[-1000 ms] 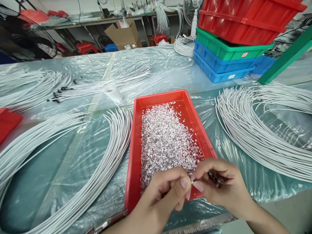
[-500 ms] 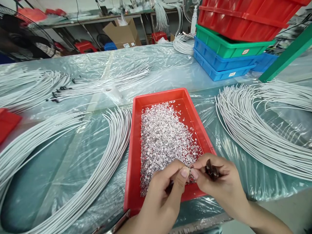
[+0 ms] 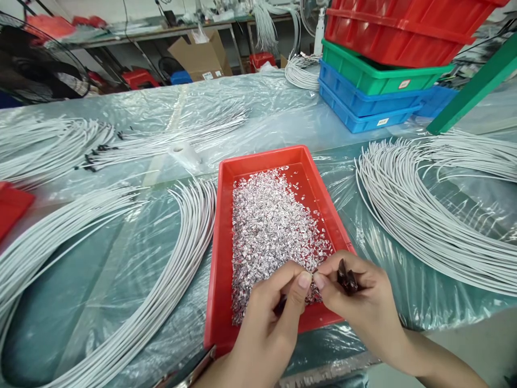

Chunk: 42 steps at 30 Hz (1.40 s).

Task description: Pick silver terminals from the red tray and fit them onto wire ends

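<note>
Fingers: left hand (image 3: 274, 318) and right hand (image 3: 359, 302) thumbs are pinching together on a tiny piece, too small to identify | right is also clasping dark bits (image 3: 346, 281) | place: hovering over near end of red tray (image 3: 220, 258) of silver scraps (image 3: 270, 226).

A plastic-sheeted workbench (image 3: 283, 116) fills the room; behind it stand a long table (image 3: 153, 33) and a black fan (image 3: 36, 64).

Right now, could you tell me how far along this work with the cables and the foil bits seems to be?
Looks done: a heap of silver foil scraps fills the red tray. In hand: the left hand and right hand meet fingertip to fingertip over the tray's near end, the right also holding small dark pieces. Left: large bundles of white cables on both sides; their state is unclear.
</note>
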Tool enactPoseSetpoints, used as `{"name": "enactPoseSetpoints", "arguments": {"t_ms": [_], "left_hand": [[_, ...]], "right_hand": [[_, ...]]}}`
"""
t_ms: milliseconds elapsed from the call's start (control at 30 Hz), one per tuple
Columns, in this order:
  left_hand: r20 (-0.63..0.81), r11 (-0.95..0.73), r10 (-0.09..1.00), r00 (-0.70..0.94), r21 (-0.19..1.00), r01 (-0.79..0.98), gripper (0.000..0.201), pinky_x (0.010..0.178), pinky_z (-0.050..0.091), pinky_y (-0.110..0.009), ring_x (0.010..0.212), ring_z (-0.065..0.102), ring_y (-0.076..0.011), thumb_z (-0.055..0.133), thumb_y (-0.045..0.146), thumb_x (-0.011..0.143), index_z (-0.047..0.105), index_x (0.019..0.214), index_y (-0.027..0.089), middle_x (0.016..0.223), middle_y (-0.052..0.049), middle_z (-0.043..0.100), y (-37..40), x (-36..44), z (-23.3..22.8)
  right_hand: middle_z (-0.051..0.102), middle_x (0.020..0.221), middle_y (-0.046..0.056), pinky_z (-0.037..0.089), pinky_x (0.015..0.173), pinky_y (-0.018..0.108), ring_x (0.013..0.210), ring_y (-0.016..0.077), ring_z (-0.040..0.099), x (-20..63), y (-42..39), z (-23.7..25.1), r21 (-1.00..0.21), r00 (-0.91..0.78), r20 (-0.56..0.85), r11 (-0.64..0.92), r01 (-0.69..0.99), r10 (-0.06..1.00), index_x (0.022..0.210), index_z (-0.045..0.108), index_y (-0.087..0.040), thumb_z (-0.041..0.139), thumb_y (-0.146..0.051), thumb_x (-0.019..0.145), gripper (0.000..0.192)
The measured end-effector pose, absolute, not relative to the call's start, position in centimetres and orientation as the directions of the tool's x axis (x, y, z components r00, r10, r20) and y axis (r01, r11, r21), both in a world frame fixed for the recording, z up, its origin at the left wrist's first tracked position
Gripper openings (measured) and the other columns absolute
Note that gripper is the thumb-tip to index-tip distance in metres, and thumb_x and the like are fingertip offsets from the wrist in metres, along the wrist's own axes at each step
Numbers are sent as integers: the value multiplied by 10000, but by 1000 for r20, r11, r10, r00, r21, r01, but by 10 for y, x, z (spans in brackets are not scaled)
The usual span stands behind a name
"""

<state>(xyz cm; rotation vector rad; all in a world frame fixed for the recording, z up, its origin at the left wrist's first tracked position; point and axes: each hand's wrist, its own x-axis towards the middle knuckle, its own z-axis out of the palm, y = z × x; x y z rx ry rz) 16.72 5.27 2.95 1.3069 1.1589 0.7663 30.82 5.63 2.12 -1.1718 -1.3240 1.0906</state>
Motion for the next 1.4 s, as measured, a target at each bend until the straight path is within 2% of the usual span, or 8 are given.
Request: {"name": "enactPoseSetpoints", "arguments": {"t_ms": [233, 433, 633, 767, 1100, 1400], "left_hand": [[-233, 197, 922, 309, 970, 141, 356, 472, 192, -271, 525, 221, -111, 387, 395, 952, 383, 653, 201, 582, 65, 242, 55, 169, 31], [-243, 245, 899, 365, 969, 44, 346, 455, 199, -256, 507, 230, -102, 396, 360, 953, 405, 648, 198, 566, 66, 279, 60, 168, 33], [-299, 412, 820, 488, 900, -142, 330, 432, 154, -248, 456, 176, -82, 406, 365, 962, 453, 687, 190, 512, 87, 271, 64, 162, 33], [-310, 470, 797, 519, 858, -210, 337, 431, 142, -237, 456, 173, -73, 418, 352, 967, 464, 682, 179, 511, 87, 282, 64, 159, 34], [-318, 504, 776, 544, 832, -232, 339, 420, 140, -231, 444, 149, -73, 433, 353, 959, 453, 666, 184, 509, 92, 249, 63, 160, 36], [-328, 465, 781, 532, 873, -144, 340, 425, 157, -238, 443, 168, -76, 444, 402, 938, 467, 676, 187, 497, 90, 288, 62, 161, 38]], "right_hand": [[475, 528, -73, 342, 406, 127, 433, 53, 357, 305, 56, 21, -986, 50, 149, 144, 88, 988, 662, 545, -179, 568, -88, 737, 120], [458, 514, -70, 337, 386, 141, 421, 60, 356, 304, 55, 20, -986, 59, 141, 134, 101, 988, 671, 546, -178, 567, -95, 731, 105], [494, 516, -51, 343, 400, 166, 430, 72, 384, 305, 58, 20, -988, 41, 122, 118, 102, 992, 659, 560, -170, 556, -94, 737, 110], [444, 522, -67, 311, 400, 165, 434, 67, 355, 307, 59, 20, -987, 45, 138, 134, 92, 989, 692, 569, -179, 558, -102, 780, 117], [367, 527, -96, 288, 393, 168, 419, 62, 324, 310, 53, 18, -957, 23, 279, 277, 84, 960, 826, 595, -232, 610, -37, 770, 203], [457, 552, -79, 296, 366, 162, 407, 50, 358, 308, 54, 23, -923, 14, 368, 363, 127, 930, 800, 606, -206, 605, -7, 749, 206]]}}
